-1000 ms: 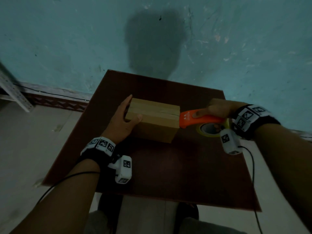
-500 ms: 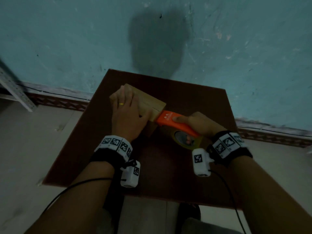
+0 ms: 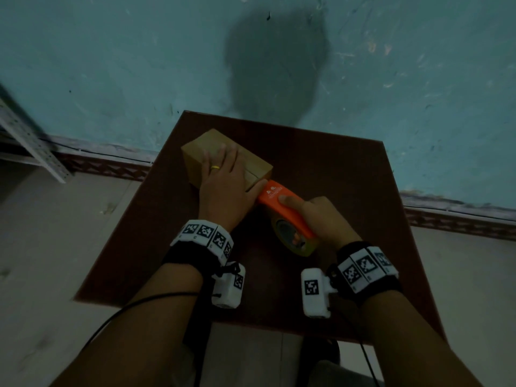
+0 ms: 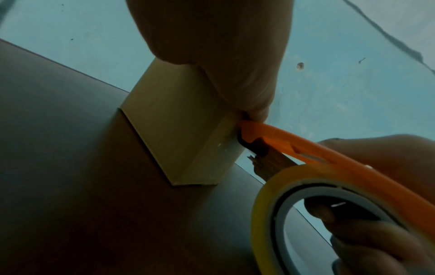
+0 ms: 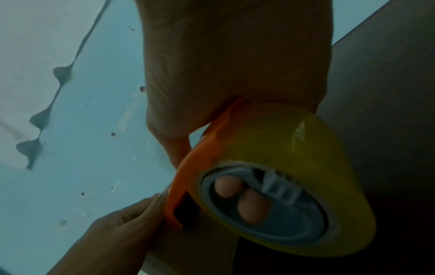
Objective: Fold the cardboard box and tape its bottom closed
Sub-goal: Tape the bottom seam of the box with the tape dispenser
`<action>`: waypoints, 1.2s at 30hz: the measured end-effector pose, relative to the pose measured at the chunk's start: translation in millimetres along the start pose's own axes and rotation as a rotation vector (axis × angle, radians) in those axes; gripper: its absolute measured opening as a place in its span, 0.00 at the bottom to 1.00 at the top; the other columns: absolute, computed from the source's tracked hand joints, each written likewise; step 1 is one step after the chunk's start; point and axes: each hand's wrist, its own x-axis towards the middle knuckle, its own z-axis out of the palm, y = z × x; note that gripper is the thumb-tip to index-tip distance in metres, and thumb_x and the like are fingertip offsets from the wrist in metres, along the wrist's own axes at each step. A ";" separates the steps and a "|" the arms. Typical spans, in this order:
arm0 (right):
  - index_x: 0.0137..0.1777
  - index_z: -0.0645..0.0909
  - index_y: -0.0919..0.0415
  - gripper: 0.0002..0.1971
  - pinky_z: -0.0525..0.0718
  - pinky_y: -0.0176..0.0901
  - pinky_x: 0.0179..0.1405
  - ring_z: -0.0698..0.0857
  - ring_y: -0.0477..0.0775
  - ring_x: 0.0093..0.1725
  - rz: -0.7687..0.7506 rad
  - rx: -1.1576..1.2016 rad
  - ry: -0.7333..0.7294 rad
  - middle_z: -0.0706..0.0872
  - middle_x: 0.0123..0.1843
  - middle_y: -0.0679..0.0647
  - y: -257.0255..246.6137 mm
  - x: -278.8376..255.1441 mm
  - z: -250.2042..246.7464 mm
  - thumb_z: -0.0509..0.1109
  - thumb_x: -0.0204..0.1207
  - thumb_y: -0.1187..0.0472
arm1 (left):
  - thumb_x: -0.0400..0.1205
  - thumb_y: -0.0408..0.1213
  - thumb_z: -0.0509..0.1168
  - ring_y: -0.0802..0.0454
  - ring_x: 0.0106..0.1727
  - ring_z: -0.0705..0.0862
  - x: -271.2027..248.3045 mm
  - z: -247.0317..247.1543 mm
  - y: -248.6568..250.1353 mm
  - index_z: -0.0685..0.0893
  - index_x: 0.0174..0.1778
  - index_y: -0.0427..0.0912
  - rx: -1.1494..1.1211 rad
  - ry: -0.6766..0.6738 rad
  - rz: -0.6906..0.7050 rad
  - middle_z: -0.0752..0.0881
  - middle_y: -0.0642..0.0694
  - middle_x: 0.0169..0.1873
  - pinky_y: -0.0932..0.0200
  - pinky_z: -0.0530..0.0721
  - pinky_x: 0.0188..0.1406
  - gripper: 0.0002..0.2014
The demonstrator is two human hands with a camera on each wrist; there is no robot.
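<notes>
A small brown cardboard box (image 3: 195,153) lies slantwise at the back left of the dark brown table (image 3: 321,169), its top seam showing. My left hand (image 3: 223,177) lies flat on the box top with fingers straight and the thumb by the box's near end. My right hand (image 3: 321,216) grips an orange tape dispenser (image 3: 279,196) holding a yellow tape roll (image 3: 293,238), and the dispenser's nose touches the box's near end by the seam. In the left wrist view the dispenser (image 4: 306,145) meets the upper edge of the box (image 4: 179,134). In the right wrist view my fingers hook through the roll's core (image 5: 237,197).
A teal wall (image 3: 111,65) rises right behind the table. A grey metal shelf frame (image 3: 28,132) leans at the far left over a pale floor (image 3: 42,247). Black cables (image 3: 125,311) run from both wrist cameras toward me.
The box has turned from lying crosswise to pointing away from me. My left hand moved from gripping its end to lying flat on top. My right hand swung the dispenser round to the near end.
</notes>
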 end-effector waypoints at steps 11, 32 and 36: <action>0.50 0.87 0.65 0.30 0.81 0.41 0.31 0.89 0.47 0.20 0.020 -0.067 0.114 0.90 0.22 0.53 -16.8 -5.2 -5.5 0.75 0.78 0.33 | 0.88 0.66 0.56 0.43 0.95 0.56 0.7 -0.7 7.7 0.63 0.94 0.40 0.042 -0.011 -0.056 0.63 0.42 0.94 0.34 0.41 0.93 0.43; 0.75 0.82 0.60 0.26 0.85 0.57 0.61 0.90 0.65 0.62 -0.065 -0.481 0.632 0.91 0.62 0.61 7.7 5.9 -26.2 0.62 0.90 0.40 | 0.77 0.64 0.73 0.34 0.95 0.47 -8.9 -1.7 12.2 0.51 0.95 0.38 0.040 -0.111 -0.065 0.50 0.34 0.95 0.31 0.42 0.92 0.59; 0.75 0.80 0.62 0.24 0.81 0.64 0.72 0.89 0.69 0.65 0.013 -0.546 0.700 0.91 0.64 0.63 28.1 15.4 -31.5 0.66 0.90 0.44 | 0.78 0.60 0.73 0.33 0.95 0.40 -11.8 -8.1 24.6 0.47 0.94 0.33 -0.083 -0.162 -0.103 0.43 0.33 0.95 0.32 0.35 0.92 0.59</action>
